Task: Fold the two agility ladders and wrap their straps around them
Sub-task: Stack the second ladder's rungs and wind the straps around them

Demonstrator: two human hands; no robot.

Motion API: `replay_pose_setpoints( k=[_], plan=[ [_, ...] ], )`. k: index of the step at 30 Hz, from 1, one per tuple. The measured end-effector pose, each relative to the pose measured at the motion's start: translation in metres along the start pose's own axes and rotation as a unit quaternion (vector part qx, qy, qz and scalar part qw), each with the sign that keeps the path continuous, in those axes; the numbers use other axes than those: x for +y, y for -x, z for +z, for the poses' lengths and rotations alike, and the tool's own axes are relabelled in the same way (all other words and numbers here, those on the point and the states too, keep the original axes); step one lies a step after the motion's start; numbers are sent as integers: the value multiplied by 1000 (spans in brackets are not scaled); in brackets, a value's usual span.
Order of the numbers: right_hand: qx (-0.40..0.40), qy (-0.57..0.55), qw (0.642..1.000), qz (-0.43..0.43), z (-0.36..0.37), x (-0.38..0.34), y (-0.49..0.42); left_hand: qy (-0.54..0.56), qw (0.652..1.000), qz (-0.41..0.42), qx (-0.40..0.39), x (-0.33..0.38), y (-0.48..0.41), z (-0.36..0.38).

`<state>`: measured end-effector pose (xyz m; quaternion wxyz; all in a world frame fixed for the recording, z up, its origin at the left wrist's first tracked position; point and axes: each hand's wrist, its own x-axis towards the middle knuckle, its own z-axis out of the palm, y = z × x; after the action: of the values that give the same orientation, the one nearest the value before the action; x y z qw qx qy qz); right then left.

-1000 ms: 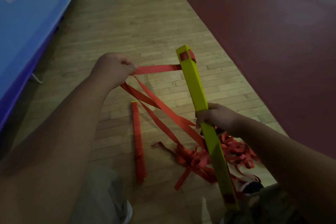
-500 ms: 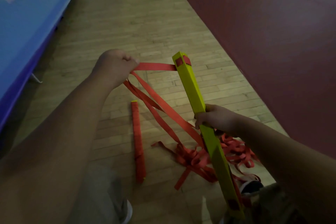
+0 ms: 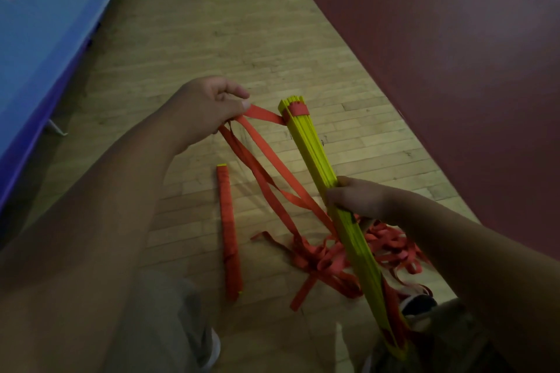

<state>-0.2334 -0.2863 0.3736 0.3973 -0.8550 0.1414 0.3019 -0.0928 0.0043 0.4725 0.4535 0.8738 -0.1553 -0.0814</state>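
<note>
The right hand (image 3: 354,197) grips the yellow stack (image 3: 309,145) at its middle, tilted above the floor (image 3: 242,39); the left hand (image 3: 206,106) pinches the red strap (image 3: 263,113) just beside the stack's top end. The stack looks stiff and light, the strap limp and tangle-prone, so it is best held taut near the stack. The wrapped ladder (image 3: 228,230) lies on the floor, left of the stack.

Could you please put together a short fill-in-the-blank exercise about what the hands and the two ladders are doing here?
1. The right hand grips a stack of rungs coloured ____.
2. The left hand pinches a ____ strap leading to the stack's far end.
3. The wrapped ladder lies on the wooden floor, to the ____ of the held stack.
Missing words: yellow; red; left.
</note>
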Motion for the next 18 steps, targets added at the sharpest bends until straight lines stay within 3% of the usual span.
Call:
replay_pose_setpoints(
  k=[8,18],
  plan=[
    [-46,-30,998,-29,3,5,-4,18,1000,10,9,-6,-3,-2],
    [13,7,1000,-24,4,5,-10,30,999,2,15,-7,-6,-2]
  ],
)
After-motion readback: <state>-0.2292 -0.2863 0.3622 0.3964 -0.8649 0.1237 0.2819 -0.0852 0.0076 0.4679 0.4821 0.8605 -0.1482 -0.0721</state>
